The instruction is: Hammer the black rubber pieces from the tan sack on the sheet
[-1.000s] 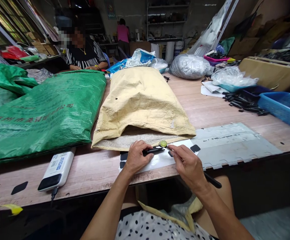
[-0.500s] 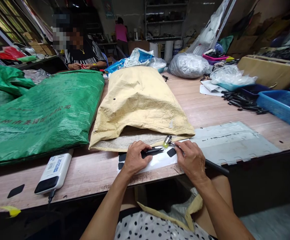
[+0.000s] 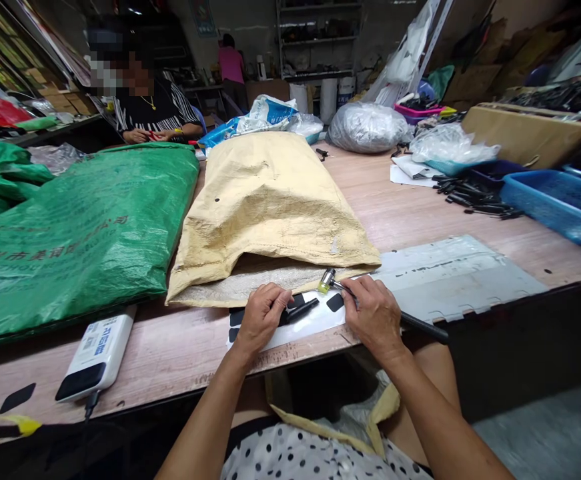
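Note:
My right hand (image 3: pixel 374 313) is closed round a small mallet (image 3: pixel 327 279), whose metal head has a yellow face. Its black handle sticks out behind the hand over the table edge. My left hand (image 3: pixel 263 315) is closed, thumb against the forefinger. From under it a slim black plastic part (image 3: pixel 303 311) points right, low over a white sheet (image 3: pixel 315 325); the part's near end is hidden. Black rounded pads (image 3: pixel 335 303) sit on the sheet, some partly covered by my left hand. Just behind lies a yellow woven sack (image 3: pixel 270 200), its mouth facing me.
On the left are a green sack (image 3: pixel 80 233) and a white power bank (image 3: pixel 97 353) with a cable. A grey flat sheet (image 3: pixel 455 280) lies at right, with black parts (image 3: pixel 475 197) and a blue tray (image 3: pixel 560 203) beyond. A co-worker (image 3: pixel 155 110) sits across the table.
The view has shifted slightly. The black part at my left hand has turned and shows apart from a pad on the sheet. My right hand still holds the mallet.

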### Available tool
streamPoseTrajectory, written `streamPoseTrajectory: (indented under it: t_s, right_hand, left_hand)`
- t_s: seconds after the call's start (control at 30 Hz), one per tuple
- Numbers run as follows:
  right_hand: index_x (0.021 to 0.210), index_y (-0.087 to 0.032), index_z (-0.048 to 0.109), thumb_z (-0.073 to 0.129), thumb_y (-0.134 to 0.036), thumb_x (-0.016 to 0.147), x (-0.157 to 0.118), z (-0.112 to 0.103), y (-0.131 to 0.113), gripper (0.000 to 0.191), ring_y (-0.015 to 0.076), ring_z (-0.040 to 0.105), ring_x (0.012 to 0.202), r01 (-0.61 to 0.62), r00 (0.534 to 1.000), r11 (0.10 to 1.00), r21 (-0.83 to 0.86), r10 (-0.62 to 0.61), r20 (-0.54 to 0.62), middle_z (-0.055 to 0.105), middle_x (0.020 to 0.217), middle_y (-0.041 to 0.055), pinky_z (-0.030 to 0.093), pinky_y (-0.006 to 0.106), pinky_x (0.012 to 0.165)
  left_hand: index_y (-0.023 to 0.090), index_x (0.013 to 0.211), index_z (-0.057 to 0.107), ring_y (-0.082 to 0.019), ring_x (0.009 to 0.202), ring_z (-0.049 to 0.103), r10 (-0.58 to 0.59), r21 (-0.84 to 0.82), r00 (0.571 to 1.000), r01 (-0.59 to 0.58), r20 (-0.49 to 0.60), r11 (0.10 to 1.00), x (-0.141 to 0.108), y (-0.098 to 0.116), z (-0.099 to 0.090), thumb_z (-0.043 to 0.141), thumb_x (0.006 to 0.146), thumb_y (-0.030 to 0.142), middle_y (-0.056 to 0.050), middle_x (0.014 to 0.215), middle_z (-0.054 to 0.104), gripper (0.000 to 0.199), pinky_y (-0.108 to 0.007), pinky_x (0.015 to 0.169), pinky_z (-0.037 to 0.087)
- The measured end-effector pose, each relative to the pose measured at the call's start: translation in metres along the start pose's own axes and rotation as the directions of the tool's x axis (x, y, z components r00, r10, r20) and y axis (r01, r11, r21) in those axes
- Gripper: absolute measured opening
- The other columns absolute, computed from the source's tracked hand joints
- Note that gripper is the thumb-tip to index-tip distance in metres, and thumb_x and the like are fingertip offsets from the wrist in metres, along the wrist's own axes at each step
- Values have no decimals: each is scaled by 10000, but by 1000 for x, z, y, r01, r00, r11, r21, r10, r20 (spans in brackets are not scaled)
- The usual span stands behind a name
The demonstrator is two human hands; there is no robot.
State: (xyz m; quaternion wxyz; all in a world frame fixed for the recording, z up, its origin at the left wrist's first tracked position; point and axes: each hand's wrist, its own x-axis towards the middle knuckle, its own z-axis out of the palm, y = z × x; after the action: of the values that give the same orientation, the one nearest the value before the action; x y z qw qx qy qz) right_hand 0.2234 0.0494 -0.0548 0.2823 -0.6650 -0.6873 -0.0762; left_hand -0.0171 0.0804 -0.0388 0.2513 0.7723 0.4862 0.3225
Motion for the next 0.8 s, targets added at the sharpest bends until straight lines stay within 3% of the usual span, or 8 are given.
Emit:
streamPoseTrajectory:
  t_s: [0.13, 0.2, 0.3, 0.43, 0.53, 0.6, 0.67, 0.8]
  right_hand:
    - [1078, -254, 696, 581, -272, 937, 1, 0, -1, 183, 211, 507, 906, -7, 1000, 1000, 5, 7, 12, 640, 944, 37, 352, 332, 809]
    - [1088, -254, 692, 575, -276, 941, 1, -1, -1, 189, 213, 505, 907, -18, 1000, 1000, 4, 18, 19, 638, 945, 37, 349, 332, 812]
    - [1092, -256, 690, 566, -279, 947, 0, -1, -1, 192, 216, 503, 911, -23, 999, 1000, 8, 22, 30, 638, 950, 37, 343, 331, 815]
    - [1082, -253, 691, 560, -280, 948, 1, -1, -1, 190, 216, 497, 905, -21, 999, 1000, 11, 21, 26, 637, 946, 39, 333, 330, 808]
    - [1076, -252, 690, 554, -283, 949, 1, -1, -1, 188, 216, 492, 902, -17, 999, 1000, 7, 17, 29, 634, 942, 39, 329, 329, 804]
    - [1081, -251, 688, 550, -282, 949, 1, -1, -1, 193, 216, 490, 903, -11, 999, 1000, 7, 11, 30, 634, 948, 42, 329, 328, 803]
    - [1086, -247, 688, 548, -280, 949, 0, 0, 0, 198, 218, 490, 906, -8, 1000, 1000, 7, 8, 24, 636, 951, 46, 330, 330, 806]
    - [1083, -241, 687, 552, -273, 941, 0, 0, 0, 198, 222, 492, 903, -3, 1000, 1000, 17, 3, 10, 637, 944, 53, 332, 334, 805]
  left_hand:
    - [214, 840, 678, -205, 850, 554, 57, 113, 994, -67, 90, 991, -7, 10, 0, 512, 1012, 389, -22, 831, 661, 296, -365, 811, 370]
    - [227, 896, 693, -225, 892, 545, 86, 199, 988, -111, 131, 974, -12, 19, 2, 634, 936, 476, -26, 883, 664, 259, -377, 817, 365]
    - [235, 970, 692, -253, 953, 540, 105, 301, 983, -146, 148, 942, -20, 34, 8, 803, 771, 530, -31, 954, 650, 373, -401, 848, 372]
    - [223, 934, 668, -244, 938, 543, 90, 343, 980, -147, 177, 928, -32, 48, 17, 722, 885, 344, -36, 944, 631, 141, -400, 829, 386]
    - [209, 917, 649, -238, 895, 548, 100, 280, 977, -151, 190, 948, -48, 61, 20, 636, 940, 333, -52, 926, 629, 127, -393, 789, 396]
    - [214, 938, 649, -226, 871, 566, 127, 163, 948, -180, 291, 970, -63, 70, 24, 607, 951, 377, -57, 919, 636, 169, -370, 757, 413]
    - [229, 977, 655, -208, 847, 599, 118, 48, 886, -156, 448, 987, -77, 75, 33, 593, 952, 413, -54, 930, 657, 196, -339, 721, 434]
    - [246, 1026, 660, -241, 916, 678, -124, 113, 763, 68, 635, 991, -102, 54, 69, 547, 951, 403, -59, 1003, 713, 207, -334, 765, 495]
